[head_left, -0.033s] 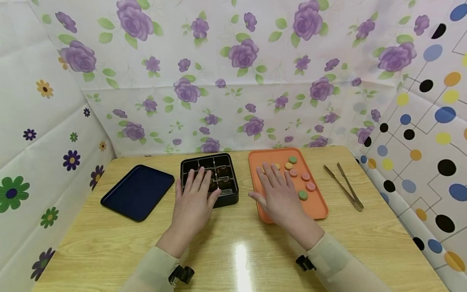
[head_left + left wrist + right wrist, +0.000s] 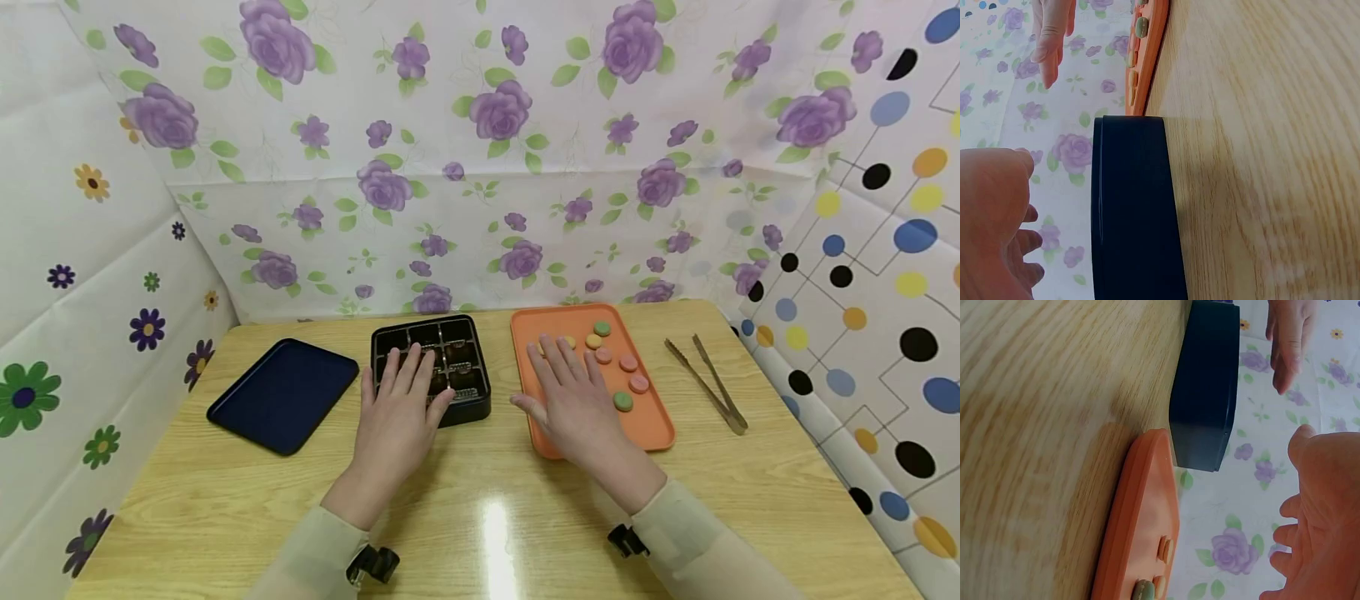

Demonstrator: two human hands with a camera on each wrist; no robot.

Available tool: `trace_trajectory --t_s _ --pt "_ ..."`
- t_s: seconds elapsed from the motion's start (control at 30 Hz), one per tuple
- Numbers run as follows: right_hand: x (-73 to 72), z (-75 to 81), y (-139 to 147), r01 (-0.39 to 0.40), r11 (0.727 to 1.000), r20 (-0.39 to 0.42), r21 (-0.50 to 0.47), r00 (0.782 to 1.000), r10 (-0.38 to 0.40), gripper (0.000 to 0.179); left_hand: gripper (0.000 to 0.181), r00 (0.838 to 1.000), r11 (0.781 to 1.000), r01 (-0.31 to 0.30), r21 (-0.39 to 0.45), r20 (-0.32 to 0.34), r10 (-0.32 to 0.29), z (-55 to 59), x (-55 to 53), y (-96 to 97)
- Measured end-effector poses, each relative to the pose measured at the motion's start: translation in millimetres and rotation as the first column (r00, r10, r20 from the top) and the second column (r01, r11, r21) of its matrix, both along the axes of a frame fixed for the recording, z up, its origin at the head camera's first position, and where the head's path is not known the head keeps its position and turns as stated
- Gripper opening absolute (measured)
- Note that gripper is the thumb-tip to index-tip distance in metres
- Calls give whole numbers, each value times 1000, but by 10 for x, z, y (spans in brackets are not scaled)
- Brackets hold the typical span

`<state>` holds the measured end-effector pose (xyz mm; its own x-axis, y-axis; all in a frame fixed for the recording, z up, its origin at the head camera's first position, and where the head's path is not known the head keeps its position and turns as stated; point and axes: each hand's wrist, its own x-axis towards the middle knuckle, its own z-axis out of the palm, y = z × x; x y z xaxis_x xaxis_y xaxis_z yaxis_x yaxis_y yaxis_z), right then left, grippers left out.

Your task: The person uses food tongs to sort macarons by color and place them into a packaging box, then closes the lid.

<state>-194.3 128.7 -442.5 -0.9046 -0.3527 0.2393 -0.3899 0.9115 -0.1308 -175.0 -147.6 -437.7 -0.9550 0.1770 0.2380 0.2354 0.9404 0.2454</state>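
Note:
My left hand (image 2: 397, 417) hovers palm down over the near left part of a black compartment box (image 2: 472, 410), fingers spread, holding nothing. In the left wrist view there is a gap between that hand and the dark side wall of the box (image 2: 1135, 206). My right hand (image 2: 576, 412) is held flat above the left side of an orange tray (image 2: 648, 429), also with nothing in it. On that tray lie several macarons: green (image 2: 623, 402), pink (image 2: 639, 384) and yellow (image 2: 594, 341). Some yellow ones are partly hidden behind the right fingers.
To the left, a dark blue tray (image 2: 285, 396) lies at an angle on the wooden table (image 2: 450, 525). Metal tongs (image 2: 720, 404) rest with their arms apart to the right of the orange tray. Floral cloth (image 2: 465, 217) hangs behind the table, with patterned cloths at both sides.

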Motion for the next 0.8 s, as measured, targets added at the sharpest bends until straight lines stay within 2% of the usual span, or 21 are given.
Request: trace_trajectory --t_s 0.2,0.8 --pt "-6 -1 -12 -13 1000 -4 -7 1000 13 85 75 1000 1000 -4 5 19 4 -19 1 -27" --pt "-67 -37 8 -14 999 25 -49 1000 15 86 75 1000 999 6 41 2 -6 -77 -2 -178"
